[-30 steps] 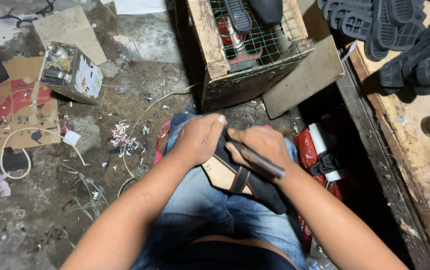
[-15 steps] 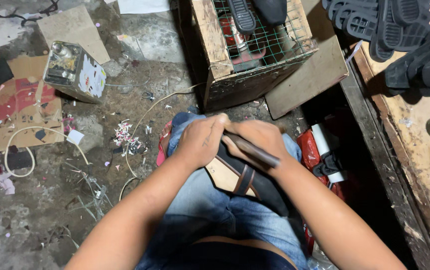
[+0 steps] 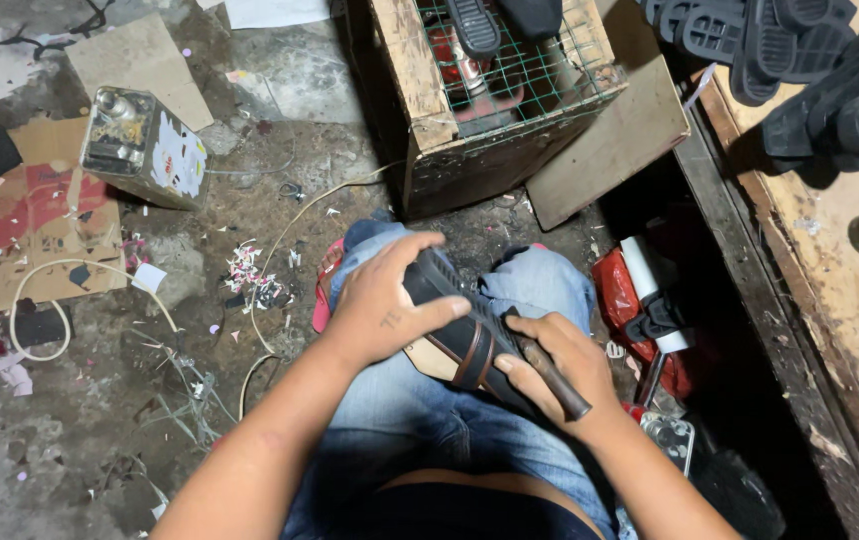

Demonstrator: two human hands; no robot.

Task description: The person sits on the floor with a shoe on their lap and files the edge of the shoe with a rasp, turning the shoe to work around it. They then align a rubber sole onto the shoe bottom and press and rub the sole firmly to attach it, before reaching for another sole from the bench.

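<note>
The left hand [image 3: 382, 312] lies curled over the upper end of a black sandal [image 3: 460, 338] that rests across the person's lap on blue jeans [image 3: 540, 290], fingers wrapped down over its far edge and thumb stretched along its near side, so it is closed in a firm grip on the sandal. The sandal's long axis runs on a diagonal, from under the left palm down towards the right hand [image 3: 555, 365]; which end is the toe cannot be told, since the left hand covers one end. A tan insole and a brown-edged strap show between the two hands. The right hand sits just below and to the right of the left one, fingers folded tightly around a dark slim tool [image 3: 550, 368], whose handle sticks out past the wrist side, pointing down and to the right, roughly in line with the sandal; its working end is hidden against the sandal. Ahead of the left hand's knuckles stands a wooden crate [image 3: 430, 70] topped with green wire mesh. Well off to the left of the left hand, a dented metal can [image 3: 145, 148] stands on the littered floor [image 3: 100, 440]. Beyond the right hand, a red bag [image 3: 622, 295] lies beside a wooden worktop [image 3: 830, 260].
</note>
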